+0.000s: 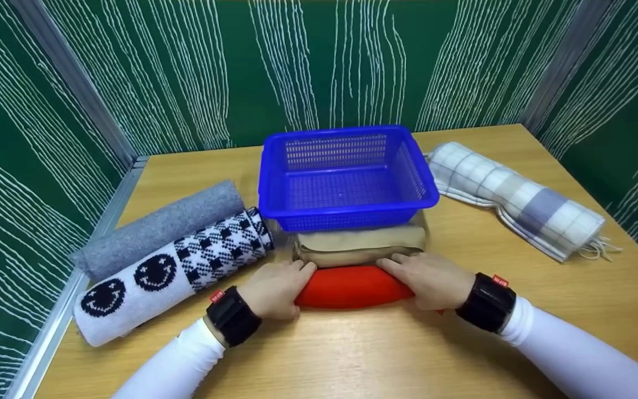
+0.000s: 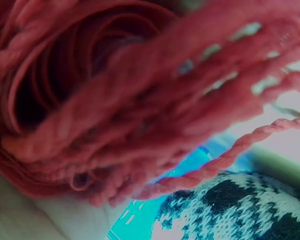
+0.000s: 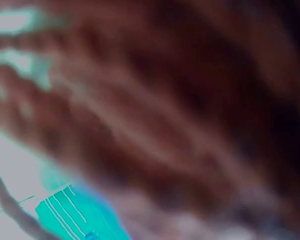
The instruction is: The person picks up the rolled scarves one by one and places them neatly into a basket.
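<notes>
A rolled red scarf (image 1: pixel 353 288) lies crosswise at the middle of the table. My left hand (image 1: pixel 276 289) grips its left end, and my right hand (image 1: pixel 431 281) holds the right end, fingers over the top. In the left wrist view the coiled layers and twisted tassels (image 2: pixel 140 115) of the scarf's end show close up. Blurred dark red tassels (image 3: pixel 120 125) fill most of the right wrist view. Just behind the red roll sits a rolled khaki cloth (image 1: pixel 360 244), close to my fingertips.
A blue plastic basket (image 1: pixel 346 213) stands behind the khaki roll, nothing inside it. To the left lie a grey roll (image 1: pixel 164 227) and a black-and-white knit scarf roll (image 1: pixel 130 296). A plaid scarf roll (image 1: pixel 518 194) lies at the right. Green panels (image 1: pixel 330 66) enclose the table (image 1: pixel 346 354).
</notes>
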A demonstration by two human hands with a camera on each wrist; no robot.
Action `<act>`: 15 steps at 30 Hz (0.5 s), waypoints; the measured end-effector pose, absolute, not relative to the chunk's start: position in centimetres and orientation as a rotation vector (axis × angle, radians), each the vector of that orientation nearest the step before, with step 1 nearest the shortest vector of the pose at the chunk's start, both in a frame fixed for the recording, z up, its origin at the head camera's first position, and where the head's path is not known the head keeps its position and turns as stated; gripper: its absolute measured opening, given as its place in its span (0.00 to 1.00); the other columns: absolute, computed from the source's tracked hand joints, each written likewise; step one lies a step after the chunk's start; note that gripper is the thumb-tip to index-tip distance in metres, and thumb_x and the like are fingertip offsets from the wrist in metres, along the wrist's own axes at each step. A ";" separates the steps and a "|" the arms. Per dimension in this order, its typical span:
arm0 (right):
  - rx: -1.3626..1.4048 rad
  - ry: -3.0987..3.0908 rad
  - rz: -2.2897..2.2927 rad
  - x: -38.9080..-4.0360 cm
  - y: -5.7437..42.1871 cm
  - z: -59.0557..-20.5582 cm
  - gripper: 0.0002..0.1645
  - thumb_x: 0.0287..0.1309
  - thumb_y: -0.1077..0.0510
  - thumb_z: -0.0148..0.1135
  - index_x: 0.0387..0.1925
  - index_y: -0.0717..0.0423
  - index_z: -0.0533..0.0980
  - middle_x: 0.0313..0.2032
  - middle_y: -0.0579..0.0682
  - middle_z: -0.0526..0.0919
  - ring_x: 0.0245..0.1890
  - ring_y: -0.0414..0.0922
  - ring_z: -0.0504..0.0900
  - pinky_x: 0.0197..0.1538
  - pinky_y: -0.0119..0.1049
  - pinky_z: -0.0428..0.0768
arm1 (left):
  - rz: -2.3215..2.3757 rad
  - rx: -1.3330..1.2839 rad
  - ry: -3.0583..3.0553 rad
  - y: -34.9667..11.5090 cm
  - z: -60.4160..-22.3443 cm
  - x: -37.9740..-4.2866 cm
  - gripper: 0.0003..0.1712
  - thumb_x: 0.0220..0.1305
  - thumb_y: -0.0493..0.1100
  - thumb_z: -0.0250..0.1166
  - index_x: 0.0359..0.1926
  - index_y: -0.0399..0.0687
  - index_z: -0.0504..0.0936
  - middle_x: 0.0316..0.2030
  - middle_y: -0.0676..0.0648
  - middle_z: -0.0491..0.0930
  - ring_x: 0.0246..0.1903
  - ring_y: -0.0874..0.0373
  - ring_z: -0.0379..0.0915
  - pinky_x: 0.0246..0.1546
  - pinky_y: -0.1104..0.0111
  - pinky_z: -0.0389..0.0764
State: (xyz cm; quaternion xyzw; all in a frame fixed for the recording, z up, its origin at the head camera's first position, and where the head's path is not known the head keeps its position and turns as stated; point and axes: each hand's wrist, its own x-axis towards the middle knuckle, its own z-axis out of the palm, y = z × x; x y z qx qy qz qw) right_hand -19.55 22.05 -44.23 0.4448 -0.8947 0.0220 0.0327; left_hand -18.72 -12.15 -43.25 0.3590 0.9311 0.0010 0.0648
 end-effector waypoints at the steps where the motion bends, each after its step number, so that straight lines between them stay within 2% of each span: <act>1: 1.366 -2.747 0.069 -19.6 22.1 -44.3 0.54 0.37 0.61 0.84 0.70 0.64 0.73 0.55 0.62 0.86 0.46 0.60 0.89 0.52 0.57 0.89 | 0.003 1.079 2.811 -12.2 -43.3 -18.7 0.43 0.50 0.44 0.82 0.66 0.44 0.74 0.61 0.40 0.84 0.58 0.42 0.84 0.61 0.50 0.85; 7: 1.361 -2.720 0.082 -19.7 22.1 -44.5 0.54 0.35 0.61 0.85 0.69 0.64 0.74 0.53 0.61 0.86 0.45 0.59 0.89 0.51 0.57 0.89 | -0.002 1.074 2.813 -12.2 -43.1 -18.7 0.42 0.50 0.45 0.82 0.65 0.44 0.74 0.60 0.40 0.84 0.57 0.43 0.84 0.61 0.50 0.85; 15: 1.350 -2.769 0.100 -19.4 22.0 -43.8 0.51 0.38 0.63 0.84 0.69 0.62 0.75 0.55 0.61 0.86 0.46 0.59 0.89 0.52 0.58 0.89 | -0.004 1.076 2.815 -12.1 -42.8 -18.5 0.41 0.51 0.45 0.82 0.65 0.45 0.75 0.60 0.41 0.84 0.56 0.43 0.84 0.59 0.50 0.86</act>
